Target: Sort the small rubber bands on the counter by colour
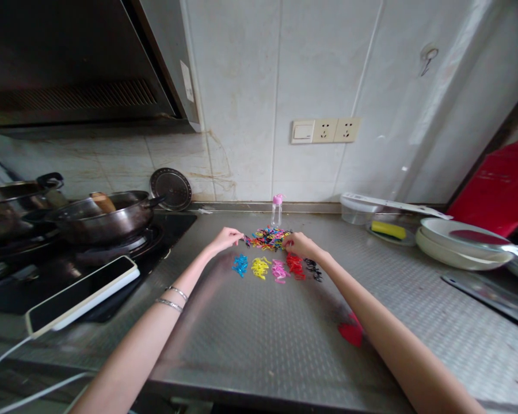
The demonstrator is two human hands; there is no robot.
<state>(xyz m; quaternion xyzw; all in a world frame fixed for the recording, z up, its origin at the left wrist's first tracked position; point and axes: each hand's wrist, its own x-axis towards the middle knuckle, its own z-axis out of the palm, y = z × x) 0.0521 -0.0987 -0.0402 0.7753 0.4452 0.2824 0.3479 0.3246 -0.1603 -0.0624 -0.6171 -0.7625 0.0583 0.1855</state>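
Note:
A mixed heap of small coloured pieces (268, 237) lies on the steel counter (250, 339). In front of it sit sorted little piles: blue (240, 265), yellow (259, 267), pink (278, 270), red (295, 265) and black (313, 269). My left hand (224, 238) pinches at the heap's left edge, fingers closed on something too small to make out. My right hand (299, 244) rests at the heap's right edge, fingers curled and pressed together above the red pile.
A small spray bottle with a pink cap (277, 210) stands behind the heap. A phone (80, 294) lies on the stove edge beside a wok (101, 216). White plates (460, 241), a yellow sponge (388, 229) and a red item (351, 332) are on the right.

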